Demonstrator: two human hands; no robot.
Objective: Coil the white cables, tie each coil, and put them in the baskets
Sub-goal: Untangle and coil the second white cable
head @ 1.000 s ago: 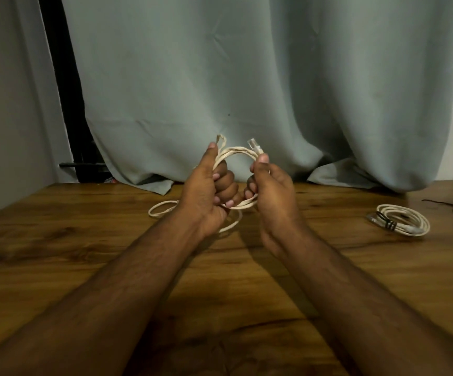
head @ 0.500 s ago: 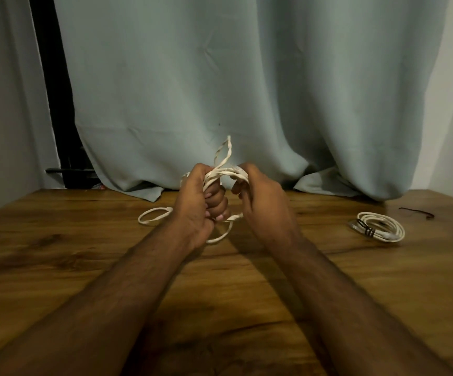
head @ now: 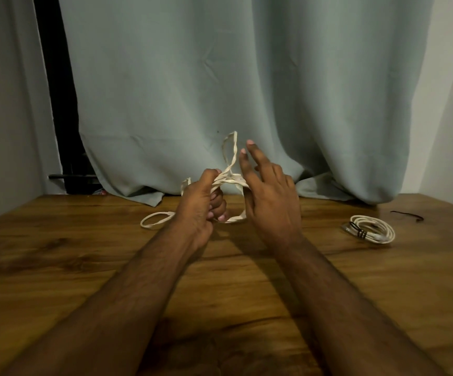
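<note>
My left hand (head: 201, 210) grips a bundle of white cable (head: 230, 180) just above the wooden table (head: 57, 267). A twisted loop of that cable (head: 232, 150) stands up above my fist. One loop of it (head: 155, 219) lies on the table to the left of my wrist. My right hand (head: 268, 196) is beside the bundle with its fingers spread and straight, touching the cable's right side. A second white coil (head: 371, 229), bound with a dark tie, lies on the table at the right. No basket is in view.
A grey-green curtain (head: 233, 90) hangs behind the table and rests on its far edge. A thin dark tie (head: 407, 215) lies near the right back corner. Pale walls stand at both sides, with a dark gap (head: 54, 90) at the left.
My right hand has let go of the cable and spread its fingers. The bundle has dropped lower, and a twisted loop has risen above my left fist.
</note>
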